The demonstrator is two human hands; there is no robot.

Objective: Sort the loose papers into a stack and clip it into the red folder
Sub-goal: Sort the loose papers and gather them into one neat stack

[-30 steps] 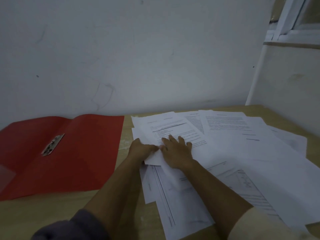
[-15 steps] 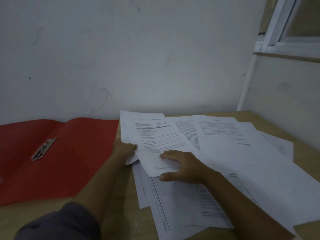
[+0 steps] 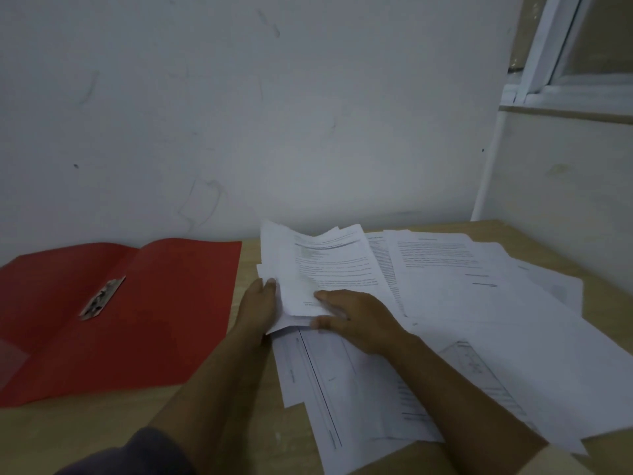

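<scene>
Papers (image 3: 479, 303) lie spread in an overlapping, unaligned layer across the right half of the wooden counter (image 3: 246, 399), reaching from the back wall (image 3: 274, 114) toward the near edge. Printed text is visible on several sheets but is too small to read.

A small bundle of sheets (image 3: 308, 269) is raised above the layer at its left side. Its far end bends upward and its near end sits between the two hands.

- Left hand (image 3: 257, 303): positioned at the left edge of the bundle, fingers (image 3: 270, 286) closed against the paper edge, thumb hidden behind the sheets.
- Right hand (image 3: 356, 317): positioned at the near right corner of the bundle, index finger laid on top of the sheets and thumb under the near edge, pinching them.

Both forearms extend from the bottom of the frame; a dark sleeve (image 3: 137, 454) shows on the left arm.

A red folder (image 3: 171, 320) lies open and flat on the left half of the counter, just beside the papers and apart from the hands. A metal clip (image 3: 102, 298) is fixed near its centre fold; whether the clip is raised or pressed down cannot be told. No sheet rests on the folder.

A window frame (image 3: 548, 63) occupies the upper right corner.
</scene>
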